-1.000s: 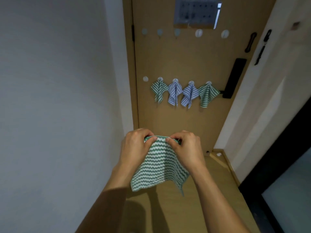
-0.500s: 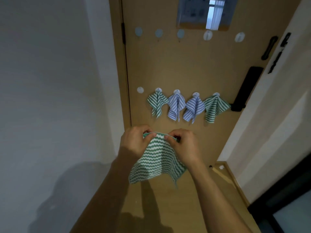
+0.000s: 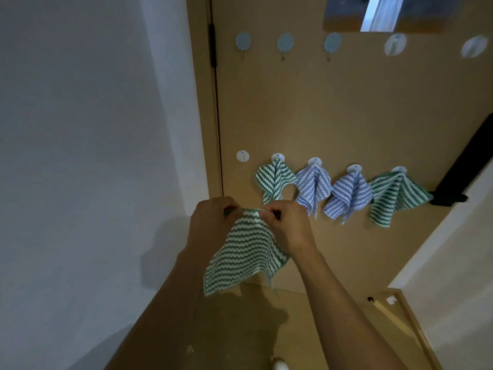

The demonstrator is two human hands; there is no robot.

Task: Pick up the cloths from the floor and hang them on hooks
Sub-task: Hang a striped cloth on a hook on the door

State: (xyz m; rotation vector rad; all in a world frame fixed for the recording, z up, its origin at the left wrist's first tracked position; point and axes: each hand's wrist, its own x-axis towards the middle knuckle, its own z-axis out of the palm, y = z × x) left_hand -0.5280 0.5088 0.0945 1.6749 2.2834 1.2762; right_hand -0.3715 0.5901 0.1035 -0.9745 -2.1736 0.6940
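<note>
A green-and-white striped cloth (image 3: 244,256) hangs from both my hands in front of the wooden door (image 3: 346,108). My left hand (image 3: 210,222) and my right hand (image 3: 288,225) pinch its top edge close together. Just above my hands, a bare white hook (image 3: 242,156) sits at the left end of the lower row. To its right, that row's hooks carry a green cloth (image 3: 274,178), two blue cloths (image 3: 313,186) (image 3: 349,193) and another green cloth (image 3: 394,196).
An upper row of several bare round hooks (image 3: 285,43) runs across the door. A black door handle (image 3: 464,169) juts out at the right. White walls (image 3: 80,156) close in on both sides, and the wooden floor (image 3: 306,329) lies below.
I have come closer to the door, so the hooks look bigger. My hands have drawn together on the cloth's top edge and risen toward the lower row.
</note>
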